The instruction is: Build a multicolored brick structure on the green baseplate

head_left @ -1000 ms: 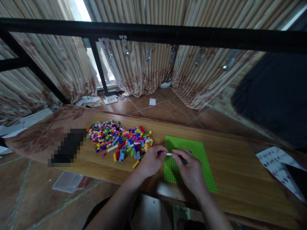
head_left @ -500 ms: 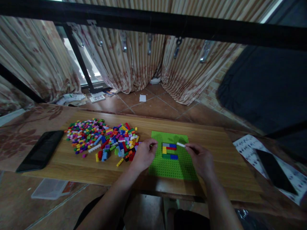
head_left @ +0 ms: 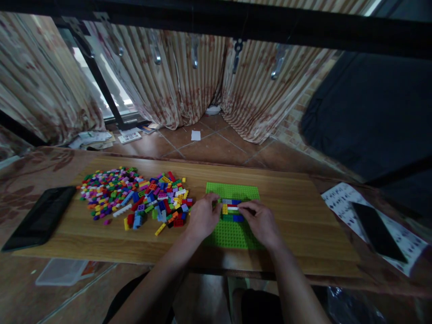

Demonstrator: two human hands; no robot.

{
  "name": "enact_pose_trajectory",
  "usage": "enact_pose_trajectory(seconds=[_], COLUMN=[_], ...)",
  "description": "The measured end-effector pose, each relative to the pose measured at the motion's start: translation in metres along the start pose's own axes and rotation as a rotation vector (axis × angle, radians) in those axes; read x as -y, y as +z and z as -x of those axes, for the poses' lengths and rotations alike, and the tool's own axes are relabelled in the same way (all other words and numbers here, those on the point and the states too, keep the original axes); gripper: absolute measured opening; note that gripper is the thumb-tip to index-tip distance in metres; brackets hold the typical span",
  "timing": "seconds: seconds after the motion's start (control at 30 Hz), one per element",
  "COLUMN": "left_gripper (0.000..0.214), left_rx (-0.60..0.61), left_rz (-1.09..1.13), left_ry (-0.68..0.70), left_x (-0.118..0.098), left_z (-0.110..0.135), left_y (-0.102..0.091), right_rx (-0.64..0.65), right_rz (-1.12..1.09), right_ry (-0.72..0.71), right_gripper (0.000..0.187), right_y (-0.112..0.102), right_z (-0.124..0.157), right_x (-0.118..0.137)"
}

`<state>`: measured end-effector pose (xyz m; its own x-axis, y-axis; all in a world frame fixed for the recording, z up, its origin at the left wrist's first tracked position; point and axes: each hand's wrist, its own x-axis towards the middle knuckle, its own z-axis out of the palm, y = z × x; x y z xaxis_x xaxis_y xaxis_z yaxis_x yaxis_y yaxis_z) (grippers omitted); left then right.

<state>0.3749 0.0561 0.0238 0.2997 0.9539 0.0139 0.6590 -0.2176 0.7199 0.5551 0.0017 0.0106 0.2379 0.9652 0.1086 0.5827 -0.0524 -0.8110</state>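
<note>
A green studded baseplate (head_left: 232, 238) lies on the wooden board. On it sits a small build of bricks: grey and blue at the back, a red brick (head_left: 232, 205), a yellow brick (head_left: 224, 209) at the left, green and dark blue (head_left: 238, 218) in front. My right hand (head_left: 261, 222) pinches a white brick (head_left: 232, 209) by its right end, placed within the build in front of the red one. At the build's left edge rests my left hand (head_left: 204, 216), its fingers curled beside the yellow brick; whether they grip anything is hidden.
Left of the baseplate spreads a heap of loose coloured bricks (head_left: 162, 198). A dark tablet (head_left: 40, 216) lies at the far left. To the right, a black phone (head_left: 376, 229) rests on a printed sheet (head_left: 340, 198). A dark metal bar (head_left: 216, 20) crosses above.
My right hand has moved left with the white brick, bringing it from above the plate into the build. My left hand has come up against the build's left side. The view has shifted slightly.
</note>
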Motion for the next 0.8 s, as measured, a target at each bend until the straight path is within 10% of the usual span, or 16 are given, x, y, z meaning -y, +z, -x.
enact_pose_trajectory(seconds=[0.8], left_gripper=[0.029], left_rx=[-0.069], left_rz=[-0.257], left_ry=[-0.163], left_x=[-0.021], left_z=[-0.002], left_y=[0.011], right_rx=[-0.027], right_rz=[0.008], right_ry=[0.135], right_gripper=[0.029], right_y=[-0.003], right_z=[-0.007], right_x=[-0.001])
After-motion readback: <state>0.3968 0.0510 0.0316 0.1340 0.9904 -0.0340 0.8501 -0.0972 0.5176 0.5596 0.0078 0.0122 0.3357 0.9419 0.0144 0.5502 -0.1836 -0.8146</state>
